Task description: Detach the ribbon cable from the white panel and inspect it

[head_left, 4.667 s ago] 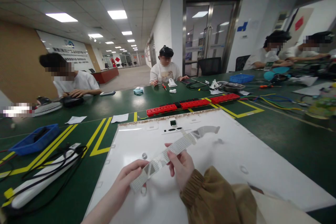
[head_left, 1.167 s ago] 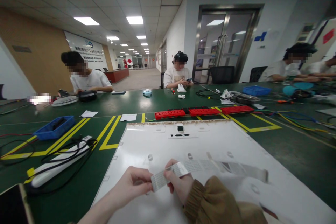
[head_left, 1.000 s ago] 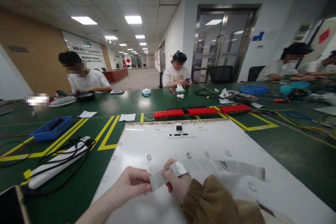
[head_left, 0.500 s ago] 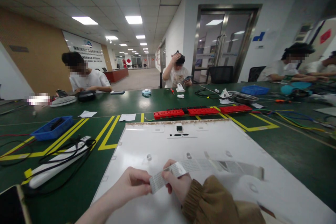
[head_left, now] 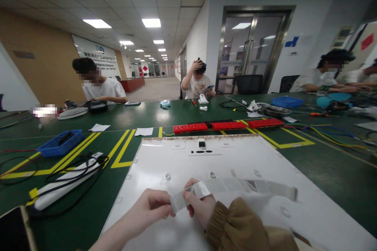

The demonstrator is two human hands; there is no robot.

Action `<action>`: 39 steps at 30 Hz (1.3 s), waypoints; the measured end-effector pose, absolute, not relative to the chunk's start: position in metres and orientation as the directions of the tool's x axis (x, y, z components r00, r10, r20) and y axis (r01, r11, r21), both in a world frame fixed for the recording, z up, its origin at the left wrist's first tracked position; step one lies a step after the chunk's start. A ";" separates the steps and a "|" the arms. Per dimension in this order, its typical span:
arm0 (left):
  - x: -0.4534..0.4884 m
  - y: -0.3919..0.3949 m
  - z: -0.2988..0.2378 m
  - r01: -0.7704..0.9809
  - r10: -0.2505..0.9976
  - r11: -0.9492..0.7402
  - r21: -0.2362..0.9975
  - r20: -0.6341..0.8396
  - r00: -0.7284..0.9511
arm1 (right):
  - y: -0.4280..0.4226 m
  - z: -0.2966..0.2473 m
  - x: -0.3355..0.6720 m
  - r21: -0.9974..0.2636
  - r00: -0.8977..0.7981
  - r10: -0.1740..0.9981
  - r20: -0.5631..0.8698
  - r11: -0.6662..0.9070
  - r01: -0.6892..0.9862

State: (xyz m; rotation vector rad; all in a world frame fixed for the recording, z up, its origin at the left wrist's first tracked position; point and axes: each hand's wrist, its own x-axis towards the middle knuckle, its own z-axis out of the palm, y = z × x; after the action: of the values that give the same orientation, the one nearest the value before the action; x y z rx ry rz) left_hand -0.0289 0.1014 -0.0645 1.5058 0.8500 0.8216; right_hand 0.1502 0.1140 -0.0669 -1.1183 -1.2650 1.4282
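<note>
A long grey strip with fine printed text point(head_left: 226, 184) runs from my hands out to the right over a white panel point(head_left: 165, 157). My left hand point(head_left: 153, 206) pinches the strip's near left end between thumb and fingertips. Just right of it, my right hand point(head_left: 200, 200) grips the same strip, thumb on top, below a brown cuffed sleeve. Its far right end curls up, held by neither hand. The white panel has small round posts, slots and a square cutout near its far edge. Whether the strip is paper or tape, I cannot tell.
Red power-strip-like bars point(head_left: 190, 128) lie beyond the panel. To the left are a white bar wrapped in black cable point(head_left: 67, 180), a blue tray point(head_left: 60, 144) and a dark-screened device point(head_left: 14, 229). Another blue tray point(head_left: 287, 102) stands far right. Several people sit around the green table point(head_left: 324, 164).
Both hands keep their hold on the strip, almost in the same place. The whole view has shifted very slightly.
</note>
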 end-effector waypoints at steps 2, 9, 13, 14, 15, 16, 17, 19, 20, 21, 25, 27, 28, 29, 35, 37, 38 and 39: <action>-0.028 0.102 -0.065 0.065 0.873 -0.071 0.995 0.031 0.487 | 0.114 -0.069 0.150 -0.997 -0.186 0.981 -0.047 -0.058 -0.052; -0.028 0.101 -0.066 0.015 0.865 -0.070 0.997 0.053 0.499 | 0.111 -0.069 0.150 -0.999 -0.253 0.967 -0.025 -0.013 0.046; -0.027 0.101 -0.067 0.007 0.874 -0.053 0.999 0.043 0.484 | 0.112 -0.072 0.149 -0.999 -0.274 0.961 -0.025 -0.014 0.041; -0.027 0.102 -0.068 0.013 0.881 -0.049 0.999 0.037 0.471 | 0.112 -0.074 0.149 -0.999 -0.275 0.961 -0.019 -0.010 0.034; -0.027 0.102 -0.069 0.019 0.888 -0.047 0.999 0.033 0.459 | 0.112 -0.076 0.148 -1.000 -0.274 0.962 -0.011 -0.004 0.026; -0.027 0.102 -0.070 0.026 0.892 -0.048 0.998 0.032 0.451 | 0.112 -0.078 0.148 -1.000 -0.272 0.962 0.001 0.007 0.020; -0.027 0.103 -0.071 0.030 0.895 -0.050 0.998 0.032 0.445 | 0.112 -0.080 0.149 -1.000 -0.271 0.963 0.012 0.017 0.016; -0.027 0.103 -0.073 0.034 0.894 -0.052 0.998 0.031 0.448 | 0.112 -0.082 0.149 -0.999 -0.284 0.959 0.025 0.031 0.015; -0.028 0.103 -0.073 0.028 0.892 -0.048 0.998 0.030 0.451 | 0.112 -0.083 0.150 -0.999 -0.295 0.955 0.027 0.033 0.017; -0.028 0.103 -0.073 0.018 0.889 -0.044 0.999 0.031 0.457 | 0.112 -0.083 0.150 -0.999 -0.304 0.952 0.029 0.036 0.017; -0.027 0.101 -0.069 -0.026 0.874 -0.052 0.998 0.058 0.483 | 0.111 -0.084 0.151 -0.999 -0.327 0.944 0.039 0.040 -0.003; -0.025 0.099 -0.067 -0.034 0.868 -0.064 0.997 0.072 0.492 | 0.110 -0.084 0.150 -0.999 -0.332 0.942 0.042 0.039 -0.016; -0.024 0.099 -0.066 -0.033 0.867 -0.069 0.997 0.076 0.492 | 0.110 -0.084 0.150 -0.999 -0.336 0.941 0.043 0.039 -0.021; -0.024 0.098 -0.065 -0.027 0.868 -0.073 0.997 0.077 0.491 | 0.110 -0.084 0.150 -0.999 -0.340 0.939 0.045 0.040 -0.022; -0.024 0.097 -0.069 0.059 0.870 -0.137 0.989 0.091 0.485 | 0.105 -0.087 0.143 -0.999 -0.370 0.928 0.042 0.031 -0.036; -0.024 0.098 -0.071 0.075 0.857 -0.151 0.986 0.092 0.507 | 0.102 -0.088 0.141 -0.999 -0.389 0.921 0.028 0.019 -0.026; -0.024 0.098 -0.071 0.080 0.854 -0.154 0.985 0.092 0.512 | 0.101 -0.089 0.141 -1.000 -0.396 0.918 0.027 0.020 -0.021; -0.024 0.099 -0.071 0.085 0.853 -0.157 0.984 0.092 0.514 | 0.101 -0.090 0.141 -0.999 -0.396 0.918 0.032 0.027 -0.020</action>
State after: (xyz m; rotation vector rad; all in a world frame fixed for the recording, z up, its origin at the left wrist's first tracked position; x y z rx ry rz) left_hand -0.0238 0.0986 -0.0710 1.5996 0.8224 0.8288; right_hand 0.1406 0.1008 -0.0896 -0.9553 -1.5050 1.4841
